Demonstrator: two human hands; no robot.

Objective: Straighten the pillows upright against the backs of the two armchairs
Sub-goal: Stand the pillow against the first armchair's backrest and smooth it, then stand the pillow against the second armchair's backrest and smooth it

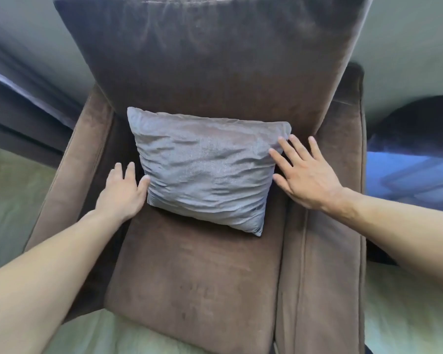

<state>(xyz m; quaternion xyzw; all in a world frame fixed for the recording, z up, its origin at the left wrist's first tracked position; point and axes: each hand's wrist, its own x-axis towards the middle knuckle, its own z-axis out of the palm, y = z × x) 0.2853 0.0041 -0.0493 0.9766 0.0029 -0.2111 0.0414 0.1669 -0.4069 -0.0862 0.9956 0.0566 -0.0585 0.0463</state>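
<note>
A grey, wrinkled pillow (205, 169) stands on the seat cushion (189, 277) of a brown armchair (320, 251), leaning back against the tall backrest (210, 60). It sits slightly askew, its lower right corner dipping toward the front of the seat.

The left hand (122, 192) is at the pillow's left edge, fingers spread and loose, the thumb touching the fabric; it grips nothing. The right hand (304, 172) lies flat and open by the pillow's upper right corner, fingertips (281, 141) on or just at the fabric, with no grasp.

The armrests flank the seat closely on both sides, leaving narrow gaps beside the pillow where the hands reach in. Beyond the chair, a pale floor (16, 205) shows on the left and a blue surface (409, 172) on the right, under a dark rounded shape too blurred to identify.
</note>
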